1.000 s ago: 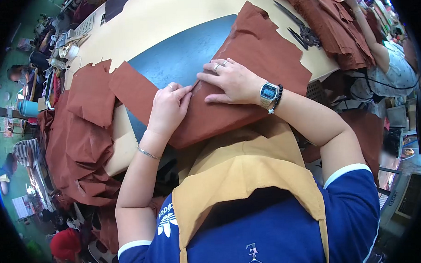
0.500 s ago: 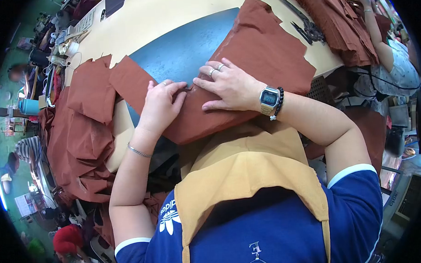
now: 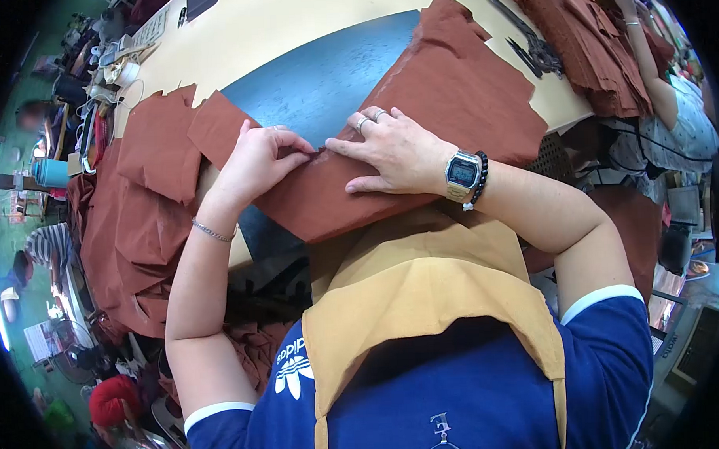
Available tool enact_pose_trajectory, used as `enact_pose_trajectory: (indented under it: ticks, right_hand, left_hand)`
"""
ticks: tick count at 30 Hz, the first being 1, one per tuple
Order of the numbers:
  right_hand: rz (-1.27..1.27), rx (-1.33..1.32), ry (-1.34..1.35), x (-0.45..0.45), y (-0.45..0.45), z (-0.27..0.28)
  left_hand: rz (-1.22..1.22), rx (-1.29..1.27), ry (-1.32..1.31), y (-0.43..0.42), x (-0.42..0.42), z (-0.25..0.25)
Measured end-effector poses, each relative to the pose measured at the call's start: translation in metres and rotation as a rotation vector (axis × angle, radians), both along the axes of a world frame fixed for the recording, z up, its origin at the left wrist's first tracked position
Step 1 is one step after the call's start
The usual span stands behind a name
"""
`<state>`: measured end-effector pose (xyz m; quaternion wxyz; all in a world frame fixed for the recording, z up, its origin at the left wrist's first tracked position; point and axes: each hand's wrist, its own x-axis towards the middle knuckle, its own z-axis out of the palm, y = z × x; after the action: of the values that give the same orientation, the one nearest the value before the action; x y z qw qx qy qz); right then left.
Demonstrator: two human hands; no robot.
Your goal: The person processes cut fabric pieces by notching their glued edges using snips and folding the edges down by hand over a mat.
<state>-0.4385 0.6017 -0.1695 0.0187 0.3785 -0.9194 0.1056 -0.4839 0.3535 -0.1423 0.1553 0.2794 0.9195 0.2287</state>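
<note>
A rust-brown fabric piece [image 3: 458, 94] lies in front of me, partly over a blue sheet [image 3: 330, 75] on the cream table [image 3: 265, 26]. My left hand [image 3: 266, 158] pinches the fabric's edge between thumb and index finger near the inner corner. Just to the right, my right hand [image 3: 393, 152] rests flat on the fabric, fingers spread, fingertips close to the pinched spot. A narrower strip of the same fabric [image 3: 217, 122] extends to the left past my left hand.
A pile of rust-brown fabric [image 3: 152, 176] hangs over the table's left side. Large scissors [image 3: 527, 29] and small black snips [image 3: 524, 58] lie at the upper right. Beyond them is stacked brown fabric [image 3: 583, 50], with another person's arm [image 3: 651, 72] beside it.
My left hand has closed into a pinch on the fabric edge, its wrist and forearm shifting left. My right hand stays nearly in place on the fabric.
</note>
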Motion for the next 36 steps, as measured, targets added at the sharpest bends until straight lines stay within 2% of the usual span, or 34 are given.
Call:
enact_pose_trajectory:
  ticks: [2, 5, 17, 28, 31, 36]
  right_hand:
    - [-0.003, 0.01, -0.012, 0.0, -0.001, 0.003]
    - [-0.005, 0.021, -0.026, 0.0, -0.004, 0.007]
    - [0.001, 0.074, -0.154, -0.009, -0.018, 0.024]
    - [-0.022, 0.165, -0.169, -0.012, -0.038, 0.032]
    - [0.036, 0.076, -0.17, -0.013, -0.018, 0.024]
    - [0.039, -0.067, -0.01, -0.004, -0.001, 0.003]
  left_hand:
    - [-0.141, -0.047, 0.201, -0.005, 0.0, 0.0]
    - [-0.168, -0.063, 0.29, -0.012, 0.0, -0.006]
    - [-0.229, -0.076, 0.495, -0.035, -0.006, -0.011]
    - [-0.219, -0.102, 0.641, -0.037, -0.002, -0.018]
    - [-0.187, -0.137, 0.657, -0.037, 0.002, -0.019]
    - [-0.022, -0.215, 0.767, -0.014, 0.028, -0.017]
